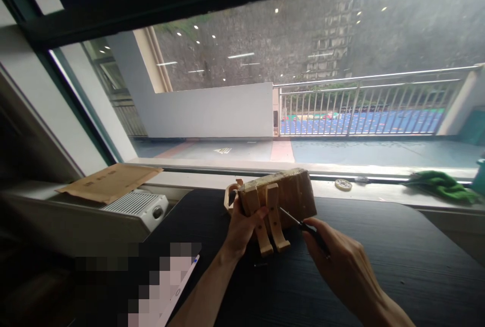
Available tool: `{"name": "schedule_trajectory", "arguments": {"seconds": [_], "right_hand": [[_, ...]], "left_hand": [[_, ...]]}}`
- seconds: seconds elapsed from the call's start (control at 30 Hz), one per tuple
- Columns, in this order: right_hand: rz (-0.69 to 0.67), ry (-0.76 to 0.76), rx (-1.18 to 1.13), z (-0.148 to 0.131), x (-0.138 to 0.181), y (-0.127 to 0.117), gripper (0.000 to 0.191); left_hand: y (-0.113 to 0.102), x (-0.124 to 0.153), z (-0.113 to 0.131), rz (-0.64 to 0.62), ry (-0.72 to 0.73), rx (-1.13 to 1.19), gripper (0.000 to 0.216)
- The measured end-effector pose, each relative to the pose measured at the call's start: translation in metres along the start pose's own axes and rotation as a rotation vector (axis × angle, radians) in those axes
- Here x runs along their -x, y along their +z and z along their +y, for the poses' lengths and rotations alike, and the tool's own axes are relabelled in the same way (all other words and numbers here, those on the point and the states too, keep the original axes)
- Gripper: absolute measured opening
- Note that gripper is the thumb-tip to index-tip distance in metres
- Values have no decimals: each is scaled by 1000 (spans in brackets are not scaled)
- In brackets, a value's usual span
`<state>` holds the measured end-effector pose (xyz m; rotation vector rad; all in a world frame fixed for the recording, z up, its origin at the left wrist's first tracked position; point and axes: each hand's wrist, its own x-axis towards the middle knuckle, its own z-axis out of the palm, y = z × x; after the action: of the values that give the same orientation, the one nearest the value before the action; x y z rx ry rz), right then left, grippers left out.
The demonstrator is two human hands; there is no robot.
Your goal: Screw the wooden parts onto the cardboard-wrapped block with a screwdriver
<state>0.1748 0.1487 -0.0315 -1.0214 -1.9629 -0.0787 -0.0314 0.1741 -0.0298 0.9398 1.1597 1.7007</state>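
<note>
A brown box wrapped in glossy tape point(297, 193) rests tilted on the dark table. Against its near side stand two curved wooden pieces point(278, 221) with dark round holes or screw heads. My left hand point(242, 228) is closed around the left wooden piece, its thumb across the front; some fingers are hidden behind. My right hand point(337, 253) grips the dark handle of a screwdriver point(310, 228), whose metal shaft points up-left to the right wooden piece. I cannot tell whether the tip touches. Behind my left hand is a wooden loop-shaped part point(228, 198).
A small metal screw or pin point(260, 265) lies on the black table point(379, 246). On the sill are a roll of tape point(343, 184) and a green cloth point(443, 185). A brown envelope point(113, 180) lies on a white radiator point(140, 208) at left. A blurred-out flat object point(166, 286) is nearby.
</note>
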Motion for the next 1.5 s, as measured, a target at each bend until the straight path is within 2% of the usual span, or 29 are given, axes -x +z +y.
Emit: {"name": "schedule_trajectory", "arguments": {"seconds": [0.1, 0.17, 0.3, 0.37, 0.53, 0.67, 0.73, 0.8, 0.87, 0.9, 0.97, 1.07, 1.17, 1.27, 1.4, 1.5], "right_hand": [[-75, -23, -121, -5, 0, -6, 17], [-231, -3, -224, -9, -1, -9, 13], [-636, 109, -350, -9, 1, -8, 16], [-739, 137, -343, -4, 4, -3, 18], [-707, 126, -298, 7, 0, 21, 24], [-678, 69, -284, 1, -17, 47, 26], [-662, 78, -278, -2, -24, 52, 26], [-643, 107, -272, -1, -26, 45, 27], [-672, 158, -296, 3, -24, 25, 26], [-735, 197, -341, 6, -22, 12, 25], [-943, 270, -500, 14, -15, -18, 23], [-1140, 552, -639, 28, -3, -52, 21], [-1097, 702, -746, 40, 10, -63, 23], [-992, 764, -785, 47, 17, -59, 27], [-1006, 773, -782, 49, 20, -50, 28], [-896, 755, -721, 46, 23, -48, 31]], "left_hand": [[-5, -7, 2, 44, 20, 70, 60], [-10, -11, 5, 80, 38, 118, 57], [-16, -11, 18, 110, 45, 211, 54], [-16, -10, 24, 100, 37, 257, 53], [-20, -10, 34, 107, 33, 345, 50], [-28, -11, 34, 112, 38, 368, 50], [-32, -12, 34, 107, 41, 363, 49], [-34, -11, 32, 98, 36, 351, 48], [-30, -9, 26, 82, 12, 336, 49], [-25, -6, 21, 69, -6, 328, 50], [-11, 2, 9, 38, -48, 304, 54], [12, 22, -11, -44, -109, 258, 57], [25, 38, -24, -153, -172, 205, 56], [20, 40, -23, -208, -193, 140, 58], [6, 19, -12, -228, -183, 83, 58], [1, 1, -8, -196, -162, 75, 55]]}}
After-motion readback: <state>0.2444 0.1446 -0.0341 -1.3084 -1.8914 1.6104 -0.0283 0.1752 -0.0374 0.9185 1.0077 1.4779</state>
